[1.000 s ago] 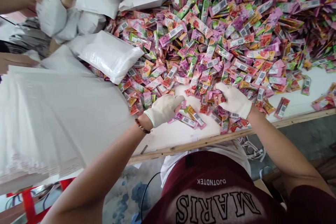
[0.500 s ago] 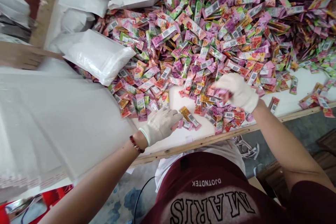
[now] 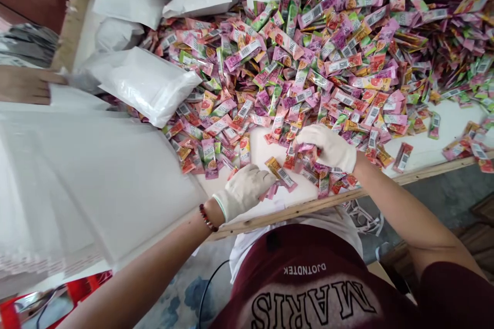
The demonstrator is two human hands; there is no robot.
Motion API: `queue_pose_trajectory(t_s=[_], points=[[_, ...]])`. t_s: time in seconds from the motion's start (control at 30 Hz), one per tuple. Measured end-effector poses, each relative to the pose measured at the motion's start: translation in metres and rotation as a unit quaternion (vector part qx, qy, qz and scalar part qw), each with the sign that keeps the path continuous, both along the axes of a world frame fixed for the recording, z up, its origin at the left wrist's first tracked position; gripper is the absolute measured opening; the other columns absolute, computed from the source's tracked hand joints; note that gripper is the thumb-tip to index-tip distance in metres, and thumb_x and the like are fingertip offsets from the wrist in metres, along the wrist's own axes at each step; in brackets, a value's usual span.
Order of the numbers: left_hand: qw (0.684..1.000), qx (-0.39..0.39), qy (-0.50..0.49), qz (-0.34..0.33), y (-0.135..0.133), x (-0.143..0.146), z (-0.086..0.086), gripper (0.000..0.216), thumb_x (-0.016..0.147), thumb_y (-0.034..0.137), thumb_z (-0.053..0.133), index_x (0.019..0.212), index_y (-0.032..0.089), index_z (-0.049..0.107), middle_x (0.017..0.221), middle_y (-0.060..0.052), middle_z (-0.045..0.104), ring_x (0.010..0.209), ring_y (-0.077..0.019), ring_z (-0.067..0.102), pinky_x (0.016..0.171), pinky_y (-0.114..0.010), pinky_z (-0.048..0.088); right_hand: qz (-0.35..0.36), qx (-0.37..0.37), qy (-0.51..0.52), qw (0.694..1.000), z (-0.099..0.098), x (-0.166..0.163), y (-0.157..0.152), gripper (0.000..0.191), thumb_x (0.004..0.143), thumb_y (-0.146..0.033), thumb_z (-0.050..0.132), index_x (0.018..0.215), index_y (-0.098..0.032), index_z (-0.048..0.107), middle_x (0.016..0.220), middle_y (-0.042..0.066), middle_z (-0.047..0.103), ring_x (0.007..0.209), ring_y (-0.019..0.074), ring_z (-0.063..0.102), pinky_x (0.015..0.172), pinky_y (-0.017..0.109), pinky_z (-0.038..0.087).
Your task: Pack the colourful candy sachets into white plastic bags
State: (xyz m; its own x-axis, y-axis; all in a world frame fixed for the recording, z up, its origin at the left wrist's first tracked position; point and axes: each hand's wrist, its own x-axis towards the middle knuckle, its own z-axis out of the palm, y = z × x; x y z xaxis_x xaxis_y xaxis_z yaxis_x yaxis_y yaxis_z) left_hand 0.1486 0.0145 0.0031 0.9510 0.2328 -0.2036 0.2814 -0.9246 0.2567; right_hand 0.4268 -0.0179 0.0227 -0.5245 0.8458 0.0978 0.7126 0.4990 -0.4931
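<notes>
In the head view, my left hand (image 3: 249,193), in a white glove, is curled low over the white tabletop near the front edge. Pink ends of sachets (image 3: 271,192) stick out by its fingertips. My right hand (image 3: 328,148), also gloved, is closed round a few pink and red sachets (image 3: 307,150) above the front of the pile. Between the hands lies a yellow and pink sachet (image 3: 281,174) with a barcode. The fingers' undersides are hidden. Beyond both hands spreads a large heap of small fruit-printed sachets (image 3: 301,79).
White filled bags (image 3: 148,82) rest on the pile's left side. Large flat white plastic bags (image 3: 88,180) cover the left of the table. Another person's hand (image 3: 29,85) is at the left edge. A wooden rail (image 3: 301,211) borders the table's front.
My right hand has moved left and slightly toward me with sachets in it. My left hand has shifted slightly right. The other person's hand has drawn a little left.
</notes>
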Motion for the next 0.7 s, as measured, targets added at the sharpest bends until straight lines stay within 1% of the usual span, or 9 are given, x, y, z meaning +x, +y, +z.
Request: queue_pose_trajectory(t_s=[0.1, 0.17, 0.3, 0.37, 0.43, 0.5, 0.57, 0.63, 0.7], points=[[1.0, -0.017, -0.021, -0.013, -0.006, 0.008, -0.002, 0.029, 0.087, 0.006, 0.044, 0.104, 0.018, 0.064, 0.093, -0.007, 0.069, 0.083, -0.0209, 0.063, 0.082, -0.036, 0.048, 0.011, -0.051, -0.188, 0.981, -0.01, -0.019, 0.0, 0.047, 0.075, -0.009, 0.058, 0.119, -0.021, 0.064, 0.108, 0.012, 0.064, 0.098, 0.027, 0.057, 0.085, 0.04, 0.038], [0.999, -0.023, -0.036, -0.01, -0.01, 0.01, -0.002, 0.036, 0.084, 0.002, 0.043, 0.109, 0.019, 0.062, 0.094, -0.007, 0.069, 0.085, -0.0204, 0.063, 0.083, -0.036, 0.048, 0.011, -0.07, -0.231, 0.97, -0.02, -0.036, 0.002, 0.047, 0.075, -0.007, 0.057, 0.119, -0.022, 0.065, 0.107, 0.012, 0.065, 0.099, 0.0273, 0.057, 0.085, 0.04, 0.038], [0.998, -0.047, -0.021, 0.027, -0.011, 0.004, 0.006, 0.041, 0.081, 0.0, 0.043, 0.115, 0.017, 0.057, 0.091, -0.006, 0.069, 0.083, -0.0195, 0.063, 0.082, -0.035, 0.049, -0.007, -0.048, 0.011, 0.999, -0.016, -0.039, 0.007, 0.026, 0.081, -0.011, 0.056, 0.105, -0.019, 0.065, 0.103, 0.01, 0.064, 0.097, 0.0236, 0.058, 0.084, 0.037, 0.043], [0.997, -0.056, -0.012, 0.047, -0.009, 0.002, 0.014, 0.037, 0.082, 0.002, 0.043, 0.113, 0.017, 0.058, 0.092, -0.007, 0.07, 0.084, -0.0198, 0.063, 0.081, -0.035, 0.048, -0.029, -0.036, 0.171, 0.984, -0.003, -0.024, 0.009, 0.022, 0.086, -0.014, 0.052, 0.105, -0.019, 0.062, 0.107, 0.009, 0.063, 0.094, 0.0204, 0.059, 0.082, 0.035, 0.045], [0.997, -0.062, -0.012, 0.053, -0.006, 0.002, 0.019, 0.033, 0.084, 0.004, 0.043, 0.109, 0.018, 0.06, 0.098, -0.008, 0.07, 0.089, -0.0199, 0.064, 0.083, -0.035, 0.048, -0.048, -0.028, 0.227, 0.972, 0.009, -0.008, 0.011, 0.025, 0.088, -0.013, 0.048, 0.109, -0.019, 0.061, 0.108, 0.008, 0.064, 0.09, 0.0182, 0.06, 0.081, 0.034, 0.046], [0.996, -0.069, -0.016, 0.047, -0.006, 0.007, 0.02, 0.032, 0.084, 0.005, 0.044, 0.108, 0.018, 0.061, 0.101, -0.008, 0.071, 0.092, -0.0201, 0.064, 0.087, -0.036, 0.048, -0.039, -0.03, 0.14, 0.989, 0.012, -0.002, 0.011, 0.032, 0.084, -0.01, 0.051, 0.113, -0.02, 0.062, 0.105, 0.007, 0.065, 0.089, 0.0191, 0.06, 0.082, 0.035, 0.044], [0.996, -0.078, -0.022, 0.037, -0.009, 0.015, 0.018, 0.034, 0.081, 0.004, 0.045, 0.107, 0.018, 0.062, 0.101, -0.007, 0.071, 0.093, -0.0203, 0.064, 0.088, -0.036, 0.048, -0.005, -0.051, -0.048, 0.998, 0.003, -0.01, 0.012, 0.04, 0.078, -0.008, 0.058, 0.116, -0.022, 0.065, 0.102, 0.008, 0.066, 0.093, 0.023, 0.06, 0.085, 0.038, 0.042], [0.995, -0.093, -0.033, 0.032, -0.013, 0.019, 0.015, 0.034, 0.08, 0.004, 0.046, 0.105, 0.019, 0.063, 0.101, -0.007, 0.071, 0.093, -0.0203, 0.064, 0.088, -0.036, 0.049, 0.025, -0.087, -0.21, 0.974, -0.01, -0.027, 0.012, 0.045, 0.076, -0.008, 0.061, 0.118, -0.024, 0.066, 0.105, 0.01, 0.067, 0.098, 0.0266, 0.06, 0.085, 0.04, 0.042], [0.989, -0.123, -0.06, 0.047, -0.014, 0.016, 0.02, 0.028, 0.082, 0.008, 0.046, 0.101, 0.019, 0.063, 0.097, -0.007, 0.07, 0.091, -0.0198, 0.065, 0.087, -0.037, 0.05, 0.036, -0.109, -0.242, 0.963, -0.021, -0.044, 0.014, 0.042, 0.078, -0.009, 0.062, 0.116, -0.024, 0.067, 0.107, 0.011, 0.067, 0.099, 0.0272, 0.06, 0.085, 0.041, 0.043]])
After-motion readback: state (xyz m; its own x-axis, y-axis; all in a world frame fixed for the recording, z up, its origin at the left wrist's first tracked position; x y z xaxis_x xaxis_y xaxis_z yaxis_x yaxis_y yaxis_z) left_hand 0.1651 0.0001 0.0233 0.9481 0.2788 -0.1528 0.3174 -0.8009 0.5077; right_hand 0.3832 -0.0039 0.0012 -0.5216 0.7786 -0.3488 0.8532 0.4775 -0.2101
